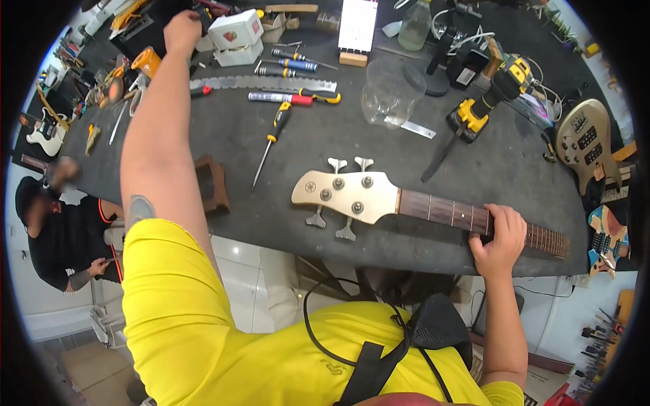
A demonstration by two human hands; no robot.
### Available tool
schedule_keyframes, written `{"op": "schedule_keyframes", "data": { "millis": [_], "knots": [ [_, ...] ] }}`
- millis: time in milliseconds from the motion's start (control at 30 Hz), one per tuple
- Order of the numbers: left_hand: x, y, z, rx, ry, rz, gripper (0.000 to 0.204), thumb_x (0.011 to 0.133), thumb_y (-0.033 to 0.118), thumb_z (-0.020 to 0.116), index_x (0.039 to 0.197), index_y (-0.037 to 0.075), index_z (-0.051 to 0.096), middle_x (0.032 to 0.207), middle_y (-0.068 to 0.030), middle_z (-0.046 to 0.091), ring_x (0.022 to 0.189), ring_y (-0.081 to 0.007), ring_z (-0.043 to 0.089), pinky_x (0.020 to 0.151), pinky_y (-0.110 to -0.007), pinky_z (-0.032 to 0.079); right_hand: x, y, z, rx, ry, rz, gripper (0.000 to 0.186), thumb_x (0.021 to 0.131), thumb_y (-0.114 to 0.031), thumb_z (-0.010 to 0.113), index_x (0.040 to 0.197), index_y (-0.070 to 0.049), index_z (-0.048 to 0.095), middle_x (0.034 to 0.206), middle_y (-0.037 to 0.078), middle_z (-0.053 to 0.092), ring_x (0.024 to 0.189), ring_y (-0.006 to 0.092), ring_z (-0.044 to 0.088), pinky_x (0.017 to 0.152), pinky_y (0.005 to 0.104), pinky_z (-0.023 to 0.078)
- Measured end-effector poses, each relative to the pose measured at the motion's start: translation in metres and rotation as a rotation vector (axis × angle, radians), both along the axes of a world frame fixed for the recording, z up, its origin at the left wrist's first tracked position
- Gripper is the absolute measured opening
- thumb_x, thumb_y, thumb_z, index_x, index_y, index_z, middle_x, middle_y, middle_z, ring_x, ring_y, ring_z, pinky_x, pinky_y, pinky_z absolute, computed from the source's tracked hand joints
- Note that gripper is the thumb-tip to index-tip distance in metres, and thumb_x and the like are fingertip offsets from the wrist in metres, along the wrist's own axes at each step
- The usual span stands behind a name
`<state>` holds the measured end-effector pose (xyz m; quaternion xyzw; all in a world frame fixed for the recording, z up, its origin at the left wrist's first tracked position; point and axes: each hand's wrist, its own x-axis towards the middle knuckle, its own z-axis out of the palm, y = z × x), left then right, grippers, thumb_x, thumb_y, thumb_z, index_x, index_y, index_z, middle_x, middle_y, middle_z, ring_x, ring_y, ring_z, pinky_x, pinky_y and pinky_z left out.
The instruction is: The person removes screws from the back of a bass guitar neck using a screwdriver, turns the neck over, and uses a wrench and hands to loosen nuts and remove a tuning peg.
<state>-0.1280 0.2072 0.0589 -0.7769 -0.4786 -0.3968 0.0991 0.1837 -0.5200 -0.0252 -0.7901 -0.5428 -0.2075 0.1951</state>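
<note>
The bass neck (443,209) lies lengthwise along the near side of the table (325,149), its long axis running left to right and dipping a little toward the person at the right end. Its pale gold headstock (379,196) points left, with 2 tuning keys jutting from the far edge and 2 from the near edge; the dark fretboard faces up, and the heel end points right. The right hand (501,237) is closed around the neck past its middle, toward the heel, the thumb at the near edge and the fingers laid over the fretboard; its forearm comes up from the lower edge almost in line with the view. The left arm is stretched out nearly straight, and the left hand (183,32) is at the far left of the table, just beside 2 stacked white boxes (235,42) and near a black box (143,30); its fingers point away, so I cannot tell whether they are spread or pinching something. Between the headstock and the far tools lies a screwdriver (278,123) with its tip toward the person. Beyond it are a red and white marker (279,99) and a notched metal strip (264,84). A yellow and black drill (487,98) stands beyond the neck, right of a clear plastic container (393,95).
</note>
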Motion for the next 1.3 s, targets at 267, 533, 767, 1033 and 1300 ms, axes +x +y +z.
{"op": "schedule_keyframes", "data": {
  "millis": [267, 533, 767, 1033, 1300],
  "knots": [
    [-0.049, -0.031, 0.049, -0.04, -0.158, -0.124, 0.03, 0.082, 0.025, 0.072, 0.109, 0.015, 0.081, 0.105, -0.01, 0.08, 0.105, -0.0317, 0.076, 0.093, -0.041, 0.058, -0.008, -0.006, -0.002, 0.03, -0.009, 0.01, 0.047, 0.064, -0.02, 0.073, 0.109, -0.008, 0.068, 0.104, 0.011, 0.067, 0.1, 0.0346, 0.064, 0.094, 0.0449, 0.045],
    [-0.059, -0.126, 0.001, -0.719, -0.644, -0.408, 0.028, 0.096, 0.008, 0.07, 0.122, -0.004, 0.07, 0.088, -0.0061, 0.071, 0.072, -0.0127, 0.066, 0.062, -0.024, 0.052, -0.013, -0.007, 0.004, 0.012, 0.027, 0.001, 0.047, 0.063, -0.022, 0.076, 0.108, -0.009, 0.068, 0.103, 0.009, 0.066, 0.101, 0.0337, 0.062, 0.095, 0.0459, 0.044],
    [-0.031, -0.358, 0.01, -0.451, -0.045, -0.521, 0.019, 0.093, 0.013, 0.069, 0.107, 0.001, 0.073, 0.093, -0.0114, 0.074, 0.087, -0.0214, 0.071, 0.08, -0.036, 0.056, -0.006, -0.017, 0.004, 0.028, -0.001, -0.022, 0.046, 0.065, -0.022, 0.078, 0.107, -0.008, 0.068, 0.101, 0.008, 0.065, 0.099, 0.0317, 0.062, 0.094, 0.0454, 0.044],
    [0.01, -0.392, -0.076, -0.335, 0.419, -0.335, 0.028, 0.093, 0.006, 0.06, 0.117, -0.009, 0.062, 0.1, -0.0309, 0.072, 0.098, -0.0465, 0.071, 0.092, -0.055, 0.056, -0.015, -0.015, 0.001, 0.06, -0.001, -0.005, 0.043, 0.067, -0.021, 0.079, 0.107, -0.009, 0.068, 0.1, 0.008, 0.064, 0.099, 0.0315, 0.061, 0.092, 0.0452, 0.044],
    [0.047, -0.379, -0.043, -0.426, 0.076, -0.303, 0.029, 0.093, 0.009, 0.058, 0.119, 0.0, 0.063, 0.102, -0.0304, 0.074, 0.1, -0.0481, 0.071, 0.09, -0.054, 0.055, -0.002, -0.027, 0.007, 0.089, 0.0, -0.025, 0.044, 0.068, -0.025, 0.081, 0.107, -0.01, 0.068, 0.101, 0.008, 0.064, 0.1, 0.0325, 0.061, 0.094, 0.0462, 0.045]
  ]
}}
